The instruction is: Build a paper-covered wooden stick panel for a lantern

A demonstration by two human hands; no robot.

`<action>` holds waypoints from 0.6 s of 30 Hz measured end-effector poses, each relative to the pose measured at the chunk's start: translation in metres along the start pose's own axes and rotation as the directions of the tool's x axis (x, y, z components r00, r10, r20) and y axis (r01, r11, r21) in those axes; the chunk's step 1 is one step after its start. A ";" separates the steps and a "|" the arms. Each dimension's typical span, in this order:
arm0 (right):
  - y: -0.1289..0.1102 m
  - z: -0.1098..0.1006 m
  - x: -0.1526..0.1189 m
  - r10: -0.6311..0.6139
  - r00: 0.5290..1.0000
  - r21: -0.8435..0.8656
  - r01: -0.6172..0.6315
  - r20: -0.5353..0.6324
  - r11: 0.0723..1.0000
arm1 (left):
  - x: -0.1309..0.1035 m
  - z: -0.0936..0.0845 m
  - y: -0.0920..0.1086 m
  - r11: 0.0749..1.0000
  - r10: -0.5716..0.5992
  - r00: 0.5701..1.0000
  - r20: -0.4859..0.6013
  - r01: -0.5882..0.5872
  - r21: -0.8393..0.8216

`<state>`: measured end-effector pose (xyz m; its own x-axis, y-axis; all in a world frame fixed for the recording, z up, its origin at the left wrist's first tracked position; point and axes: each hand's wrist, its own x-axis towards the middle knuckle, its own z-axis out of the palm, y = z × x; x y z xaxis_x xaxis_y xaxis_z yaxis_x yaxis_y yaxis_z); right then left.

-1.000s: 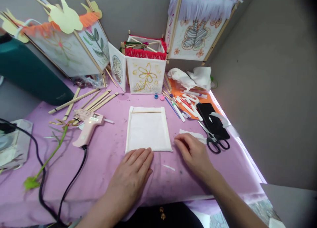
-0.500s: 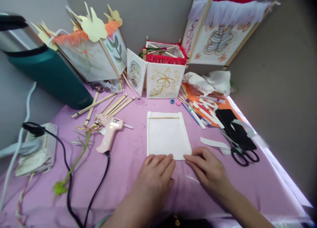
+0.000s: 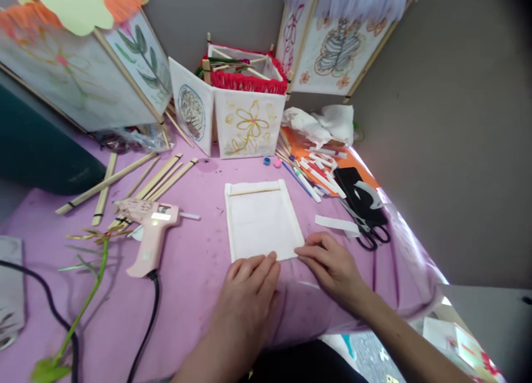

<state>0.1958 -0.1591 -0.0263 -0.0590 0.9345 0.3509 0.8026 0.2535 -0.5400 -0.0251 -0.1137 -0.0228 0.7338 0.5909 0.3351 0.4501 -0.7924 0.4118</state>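
Note:
A white paper panel (image 3: 262, 219) with thin wooden sticks along its edges lies flat on the purple tablecloth (image 3: 195, 272). My left hand (image 3: 249, 289) lies palm down, fingers together, its fingertips on the panel's near edge. My right hand (image 3: 330, 264) rests beside it, fingertips touching the panel's near right corner. Neither hand holds anything. A pink glue gun (image 3: 150, 230) lies to the left of the panel, its black cord trailing toward me.
Decorated paper lanterns (image 3: 249, 108) stand along the back wall. Wooden sticks (image 3: 124, 180) lie at the left. Markers (image 3: 318, 172) on orange paper, black scissors (image 3: 368, 228) and a white paper strip (image 3: 336, 224) sit at the right. A green stem (image 3: 83, 302) lies near left.
The view has swung about; both hands stay at the panel's near edge, the right hand having come in from the right to the near right corner.

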 end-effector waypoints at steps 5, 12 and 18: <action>-0.007 -0.003 0.000 -0.016 0.998 0.001 0.016 -0.062 1.000 | -0.002 0.004 -0.001 0.998 0.029 0.999 -0.030 -0.027 0.049; -0.022 -0.022 -0.072 -0.007 0.995 -0.103 -0.003 -0.096 0.995 | -0.003 0.007 -0.008 0.981 0.162 0.983 -0.092 -0.151 0.119; -0.019 -0.009 -0.162 0.202 0.977 -0.180 -0.210 -0.062 0.961 | -0.001 0.004 -0.012 0.961 0.251 0.963 -0.094 -0.236 0.146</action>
<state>0.1952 -0.3177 -0.0657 0.1411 0.9492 0.2812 0.8904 0.0024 -0.4551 -0.0295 -0.1057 -0.0316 0.7719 0.3846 0.5063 0.3335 -0.9229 0.1927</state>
